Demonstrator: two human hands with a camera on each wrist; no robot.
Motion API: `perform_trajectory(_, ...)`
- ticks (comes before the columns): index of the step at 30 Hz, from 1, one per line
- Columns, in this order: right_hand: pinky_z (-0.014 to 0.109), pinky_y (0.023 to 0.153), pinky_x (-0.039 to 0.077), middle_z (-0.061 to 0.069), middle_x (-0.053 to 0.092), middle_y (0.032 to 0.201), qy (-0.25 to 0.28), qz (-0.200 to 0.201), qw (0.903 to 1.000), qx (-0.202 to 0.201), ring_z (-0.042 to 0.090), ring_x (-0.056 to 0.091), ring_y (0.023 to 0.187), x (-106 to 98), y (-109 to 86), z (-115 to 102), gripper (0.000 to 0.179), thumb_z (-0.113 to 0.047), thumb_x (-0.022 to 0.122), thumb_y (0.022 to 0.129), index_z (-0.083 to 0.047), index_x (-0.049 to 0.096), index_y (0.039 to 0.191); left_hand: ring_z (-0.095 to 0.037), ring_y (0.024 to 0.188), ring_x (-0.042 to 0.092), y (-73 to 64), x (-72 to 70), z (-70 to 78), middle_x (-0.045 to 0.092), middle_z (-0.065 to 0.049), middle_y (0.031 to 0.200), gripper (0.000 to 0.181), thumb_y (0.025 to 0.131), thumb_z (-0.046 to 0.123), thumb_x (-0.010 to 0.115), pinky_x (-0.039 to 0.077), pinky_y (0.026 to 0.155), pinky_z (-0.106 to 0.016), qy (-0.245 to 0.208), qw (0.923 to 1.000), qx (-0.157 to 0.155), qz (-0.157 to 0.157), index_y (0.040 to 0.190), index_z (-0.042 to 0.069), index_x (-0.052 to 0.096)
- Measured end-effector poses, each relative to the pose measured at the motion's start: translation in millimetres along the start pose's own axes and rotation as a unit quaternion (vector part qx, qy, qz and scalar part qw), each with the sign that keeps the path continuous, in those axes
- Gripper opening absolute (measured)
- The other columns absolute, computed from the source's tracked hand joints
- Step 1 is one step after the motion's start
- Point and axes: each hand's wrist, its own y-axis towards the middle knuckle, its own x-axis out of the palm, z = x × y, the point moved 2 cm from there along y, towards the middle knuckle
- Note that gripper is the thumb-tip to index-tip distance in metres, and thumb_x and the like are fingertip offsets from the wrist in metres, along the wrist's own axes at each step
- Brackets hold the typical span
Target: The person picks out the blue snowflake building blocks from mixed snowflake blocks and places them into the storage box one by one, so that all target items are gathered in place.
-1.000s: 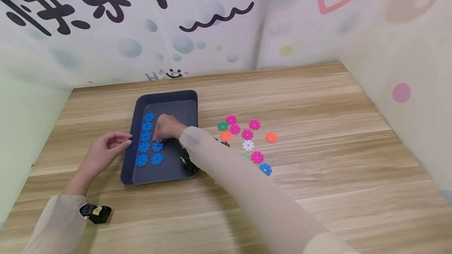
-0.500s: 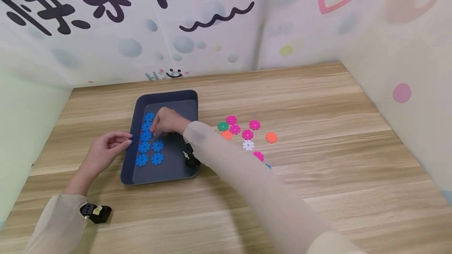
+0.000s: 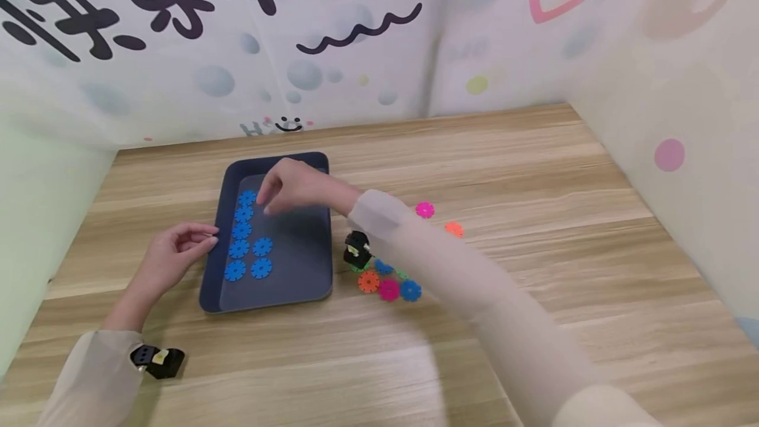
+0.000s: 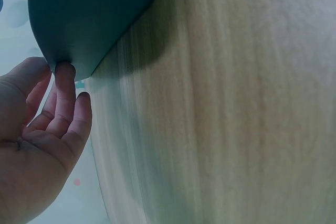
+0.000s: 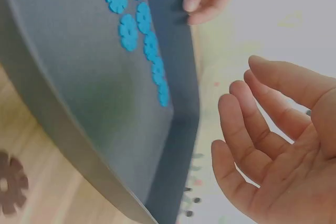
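In the head view a dark grey tray (image 3: pixel 296 269) lies on the table. Blue notched plastic discs (image 3: pixel 261 269) lie flat along its left side, a column of several and two more beside it. My left hand (image 3: pixel 174 252) pinches the tray's left rim between thumb and fingertip; the left wrist view shows the fingers (image 4: pixel 65 90) against the outer wall. Above the tray's far half hovers my right hand (image 3: pixel 296 186), holding nothing. Its fingers (image 5: pixel 236 129) are spread and relaxed in the right wrist view, apart from the discs.
Loose discs lie right of the tray: orange (image 3: pixel 368 281), pink (image 3: pixel 389 290), blue (image 3: pixel 411 290) and others partly hidden under the right sleeve (image 3: pixel 439 249). A dark disc (image 5: pixel 13 184) shows beside the tray in the right wrist view. A printed curtain (image 3: pixel 367 84) stands behind the table.
My right hand has risen from the blue discs and shifted toward the tray's far side, its forearm swinging right and uncovering loose discs near the tray. The left hand stays at the rim.
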Motion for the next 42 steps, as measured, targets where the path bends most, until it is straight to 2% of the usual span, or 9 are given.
perform_trajectory(5, 0.019, 0.068, 0.046, 0.000, 0.064, 0.088, -0.028, 0.002, 0.9995, -0.014, 0.011, 0.057, 0.078, -12, -19.0, 0, 0.020, -0.013, 0.070, 0.081, -0.006, 0.068, 0.100, 0.001, 0.071, 0.057, -0.1, 0.4, -1.0, 0.062, 0.001, 0.088, 0.031, 0.092, 0.017, 0.057, 0.049, 0.061, -0.017, 0.002, 1.0000, 0.002, -0.003, 0.113, -0.006, 0.057)
perform_trajectory(10, 0.020, 0.067, 0.046, 0.003, 0.063, 0.089, -0.027, -0.004, 0.9994, -0.023, 0.013, 0.056, 0.077, -20, -37.5, 1, 0.021, -0.010, 0.070, 0.081, -0.004, 0.067, 0.101, 0.000, 0.071, 0.057, 0.0, -0.5, -0.7, 0.061, 0.001, 0.088, 0.031, 0.092, 0.018, 0.056, 0.048, 0.060, -0.018, 0.004, 1.0000, 0.000, -0.006, 0.113, -0.005, 0.057)
perform_trajectory(16, 0.020, 0.065, 0.046, 0.003, 0.062, 0.086, -0.048, -0.007, 0.9984, -0.028, 0.014, 0.055, 0.075, -24, -56.5, 1, 0.020, -0.010, 0.070, 0.082, -0.004, 0.067, 0.100, 0.000, 0.070, 0.057, -1.4, -1.0, 0.3, 0.061, 0.005, 0.086, 0.031, 0.092, 0.017, 0.057, 0.048, 0.060, -0.017, 0.001, 1.0000, 0.003, -0.003, 0.112, -0.006, 0.057)
perform_trajectory(19, 0.020, 0.065, 0.046, 0.002, 0.062, 0.085, -0.064, -0.009, 0.9976, -0.022, 0.014, 0.054, 0.076, -23, -65.8, 5, 0.020, -0.011, 0.070, 0.082, -0.005, 0.067, 0.101, 0.000, 0.070, 0.057, -2.1, -0.9, 0.0, 0.061, 0.003, 0.086, 0.031, 0.092, 0.017, 0.057, 0.048, 0.060, -0.017, 0.002, 1.0000, 0.002, -0.002, 0.112, -0.006, 0.058)
perform_trajectory(23, 0.021, 0.067, 0.047, 0.002, 0.062, 0.085, -0.061, -0.015, 0.9980, -0.010, 0.014, 0.056, 0.078, -23, -80.1, 15, 0.020, -0.010, 0.069, 0.082, -0.005, 0.067, 0.101, 0.000, 0.070, 0.056, -2.1, -0.4, -1.0, 0.062, -0.001, 0.087, 0.031, 0.092, 0.017, 0.057, 0.048, 0.060, -0.018, 0.003, 1.0000, 0.000, -0.004, 0.112, -0.006, 0.058)
perform_trajectory(31, 0.023, 0.065, 0.048, 0.001, 0.063, 0.084, -0.057, -0.014, 0.9981, 0.018, 0.014, 0.057, 0.076, -21, -110.5, 42, 0.019, -0.010, 0.068, 0.083, -0.005, 0.068, 0.101, 0.000, 0.070, 0.057, -2.0, -1.0, -1.1, 0.061, 0.005, 0.086, 0.032, 0.092, 0.018, 0.057, 0.048, 0.060, -0.018, -0.002, 1.0000, 0.000, -0.003, 0.112, -0.006, 0.057)
perform_trajectory(36, 0.023, 0.066, 0.048, -0.001, 0.062, 0.081, -0.057, -0.004, 0.9983, 0.015, 0.013, 0.057, 0.074, -16, -125.2, 62, 0.021, -0.010, 0.070, 0.081, -0.002, 0.068, 0.100, 0.000, 0.070, 0.057, -2.5, -1.0, -2.6, 0.062, 0.001, 0.087, 0.031, 0.092, 0.018, 0.057, 0.048, 0.060, -0.017, 0.002, 1.0000, -0.003, -0.004, 0.112, -0.006, 0.058)
perform_trajectory(42, 0.023, 0.066, 0.050, 0.001, 0.062, 0.078, -0.025, 0.016, 0.9995, 0.015, 0.013, 0.057, 0.073, -12, -139.5, 85, 0.017, -0.002, 0.070, 0.079, 0.002, 0.068, 0.096, 0.001, 0.071, 0.056, -1.3, -1.5, -2.7, 0.062, -0.003, 0.090, 0.032, 0.092, 0.020, 0.056, 0.048, 0.061, -0.017, 0.011, 0.9999, -0.009, -0.001, 0.114, -0.004, 0.058)
